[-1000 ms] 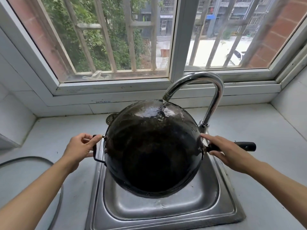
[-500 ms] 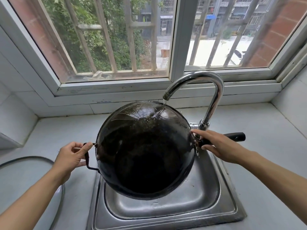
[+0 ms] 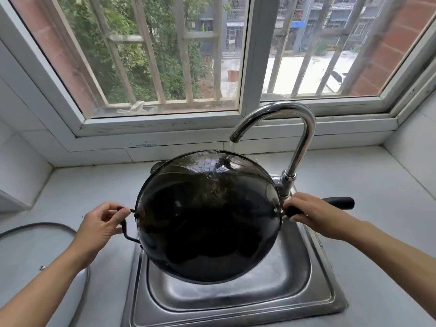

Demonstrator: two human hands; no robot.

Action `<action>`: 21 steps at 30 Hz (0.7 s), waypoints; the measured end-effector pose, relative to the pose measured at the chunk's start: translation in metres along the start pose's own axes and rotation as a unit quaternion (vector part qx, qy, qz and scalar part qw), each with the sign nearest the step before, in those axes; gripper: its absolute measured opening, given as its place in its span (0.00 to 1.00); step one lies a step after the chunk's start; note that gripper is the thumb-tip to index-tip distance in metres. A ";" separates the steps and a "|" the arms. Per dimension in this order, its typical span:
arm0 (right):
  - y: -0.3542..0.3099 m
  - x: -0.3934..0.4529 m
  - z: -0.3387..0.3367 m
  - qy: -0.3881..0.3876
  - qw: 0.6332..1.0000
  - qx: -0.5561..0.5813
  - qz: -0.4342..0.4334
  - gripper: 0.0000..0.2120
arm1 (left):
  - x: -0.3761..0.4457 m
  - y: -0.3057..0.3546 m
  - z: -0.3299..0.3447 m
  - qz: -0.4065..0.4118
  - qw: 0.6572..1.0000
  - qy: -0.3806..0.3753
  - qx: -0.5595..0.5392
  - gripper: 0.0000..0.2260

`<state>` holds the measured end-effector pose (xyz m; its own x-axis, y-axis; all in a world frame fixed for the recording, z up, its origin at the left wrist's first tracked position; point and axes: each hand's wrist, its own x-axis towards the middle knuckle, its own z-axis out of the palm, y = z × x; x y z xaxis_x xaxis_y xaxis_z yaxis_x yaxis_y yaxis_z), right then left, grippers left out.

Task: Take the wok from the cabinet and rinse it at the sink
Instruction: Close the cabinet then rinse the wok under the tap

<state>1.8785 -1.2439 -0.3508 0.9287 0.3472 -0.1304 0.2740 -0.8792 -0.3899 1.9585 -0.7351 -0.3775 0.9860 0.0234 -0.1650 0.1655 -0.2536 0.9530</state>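
A large black wok point(image 3: 207, 218) is held tilted over the steel sink point(image 3: 325, 291), its dark wet inside facing me. My left hand point(image 3: 99, 228) grips the small loop handle on the wok's left side. My right hand point(image 3: 309, 214) is closed around the long black handle point(image 3: 339, 202) where it meets the rim. The chrome faucet point(image 3: 302, 147) arches over the wok, and a thin stream of water falls from its spout onto the far rim. The wok hides most of the sink basin.
A pale grey countertop point(image 3: 377, 185) surrounds the sink. A rounded glass lid or cover point(image 3: 35, 234) lies at the left. A barred window point(image 3: 165, 67) with a white frame runs along the back wall. White tiled walls close in both sides.
The wok has tipped a little and shifted under the spout, so water now strikes its far rim instead of its inside. Both hands keep their grips on the handles.
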 end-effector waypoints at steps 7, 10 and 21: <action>-0.005 -0.013 -0.006 0.002 0.999 -0.049 0.004 0.06 | -0.009 0.005 -0.015 0.111 0.992 -0.059 0.025 0.15; -0.005 -0.019 -0.007 0.012 0.999 -0.042 0.006 0.07 | -0.016 0.010 -0.023 0.152 0.983 -0.091 0.047 0.23; -0.008 -0.038 -0.004 0.094 0.990 -0.100 -0.044 0.12 | -0.038 0.027 -0.033 0.237 0.958 -0.099 0.128 0.25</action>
<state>1.8423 -1.2518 -0.3391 0.9240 0.3750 0.0747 0.3823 -0.9018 -0.2014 1.9264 -0.7108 -0.3370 0.9220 -0.3309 0.2012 -0.3346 -0.4192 0.8440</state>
